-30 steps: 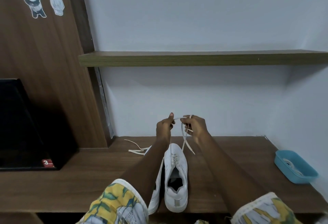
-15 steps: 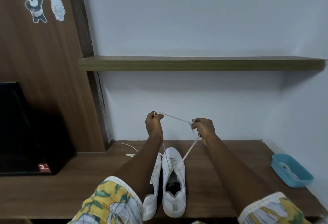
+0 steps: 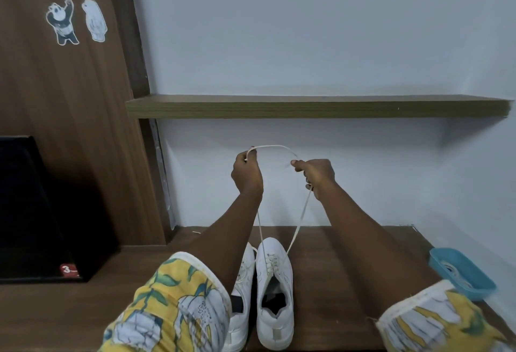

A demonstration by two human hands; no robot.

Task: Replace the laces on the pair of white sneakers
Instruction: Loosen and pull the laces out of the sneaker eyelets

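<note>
We hold the lace (image 3: 272, 146) up above the white sneakers (image 3: 275, 290), which stand side by side on the surface (image 3: 349, 262). Our left hand (image 3: 247, 171) and right hand (image 3: 317, 174) are apart, each gripping the lace, and its two strands run down to the eyelets of the shoe on the right. If we pull unevenly, one end could slip back out of an eyelet or the lengths could end up lopsided; too hard a tug might lift that shoe or tip it against its neighbour.

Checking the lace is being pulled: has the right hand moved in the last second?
Yes. The right hand, pinching the flat white lace, has risen from the right-hand white sneaker toward the long wooden wall shelf, and parted rightward from the left hand.
</note>
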